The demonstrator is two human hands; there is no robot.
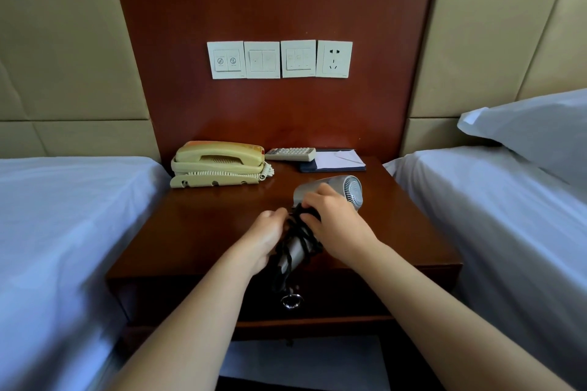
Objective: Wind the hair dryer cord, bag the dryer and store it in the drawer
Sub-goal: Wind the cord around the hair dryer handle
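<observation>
The left hand (265,232) gripped the handle of the hair dryer (336,192) above the near edge of the desk (197,225), over the shut drawer (343,292), while the right hand (333,219) pinched the wound black cord (298,241) in its fingers. The cord's end probably wanted tucking snugly under a coil, so nothing unwound before bagging.

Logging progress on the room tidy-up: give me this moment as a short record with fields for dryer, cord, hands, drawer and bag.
hair dryer: silver, held over the nightstand, grille facing right
cord: black, wound around the handle
left hand: grips the wrapped handle
right hand: grips the handle's top, fingers on cord
drawer: closed
bag: none in view
also on top: telephone, remote control
</observation>
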